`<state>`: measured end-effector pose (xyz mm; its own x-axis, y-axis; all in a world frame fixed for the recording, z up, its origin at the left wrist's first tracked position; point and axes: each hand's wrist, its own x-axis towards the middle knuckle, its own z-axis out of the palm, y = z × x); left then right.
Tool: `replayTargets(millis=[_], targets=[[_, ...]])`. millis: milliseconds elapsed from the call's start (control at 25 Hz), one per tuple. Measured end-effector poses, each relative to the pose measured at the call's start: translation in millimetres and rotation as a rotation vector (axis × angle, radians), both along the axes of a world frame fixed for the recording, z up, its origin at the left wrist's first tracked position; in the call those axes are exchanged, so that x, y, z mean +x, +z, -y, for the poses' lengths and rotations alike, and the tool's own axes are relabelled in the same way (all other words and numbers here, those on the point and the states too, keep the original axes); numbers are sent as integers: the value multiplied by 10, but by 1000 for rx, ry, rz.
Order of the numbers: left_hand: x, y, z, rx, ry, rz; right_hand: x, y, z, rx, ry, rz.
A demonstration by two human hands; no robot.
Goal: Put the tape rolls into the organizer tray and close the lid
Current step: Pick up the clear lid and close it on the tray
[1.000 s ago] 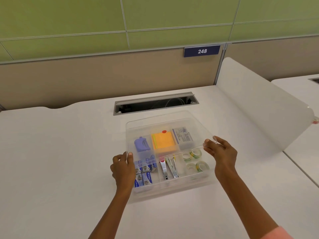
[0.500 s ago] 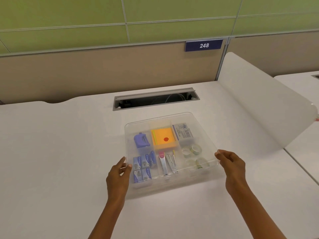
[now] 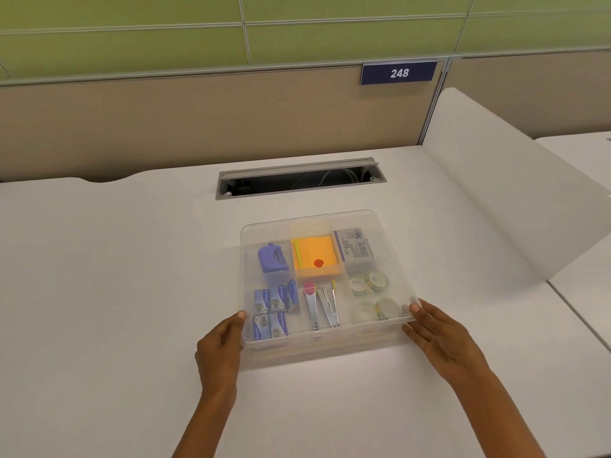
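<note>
A clear plastic organizer tray (image 3: pixel 317 350) sits mid-desk with its translucent lid (image 3: pixel 390 239) lying flat over it. Through the lid I see several clear tape rolls (image 3: pixel 372 294) in the right front compartment. My left hand (image 3: pixel 220 348) rests at the tray's left front corner, thumb tip touching the lid edge. My right hand (image 3: pixel 439 335) is at the right front corner, fingers spread, thumb tip on the lid corner. Neither hand grips anything.
Other compartments hold a blue tool (image 3: pixel 271 259), orange sticky notes (image 3: pixel 314 254), a printed box (image 3: pixel 355 247), staple boxes (image 3: pixel 272 307) and metal clips (image 3: pixel 322 304). A cable slot (image 3: pixel 299 180) lies behind. A white divider panel (image 3: pixel 506 190) stands to the right.
The lid came down from a raised tilt until it lies flat on the tray. Both hands let go of its front edge and slid back to the front corners.
</note>
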<state>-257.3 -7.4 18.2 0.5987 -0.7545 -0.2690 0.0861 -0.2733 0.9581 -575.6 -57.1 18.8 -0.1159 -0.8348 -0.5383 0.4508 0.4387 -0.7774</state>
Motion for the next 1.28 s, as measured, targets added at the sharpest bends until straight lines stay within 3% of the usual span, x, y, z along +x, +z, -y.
replayTargets(millis=[240,480,560,680,800,960,1040,1280], targets=[[-106,-87,-7,-69,116,176,-114,-20,47,-16,44,-46],[-31,-88,17,-44,60,129,-166,157,106,-23,217,-198],[92,-7,72,-12,-45,167,-133,286,213,-31,378,-499],[206,126,301,-60,-166,551,86,389,554,-282,470,-1076],[176,189,726,-59,-350,809,389,336,1036,-572,633,-1322],[159,127,1350,-4,-599,925,602,231,1618,-596,828,-1621],[190,86,1579,40,-640,971,645,202,1786,-579,851,-1662],[224,-44,1773,124,-637,1010,662,151,1906,-528,842,-1495]])
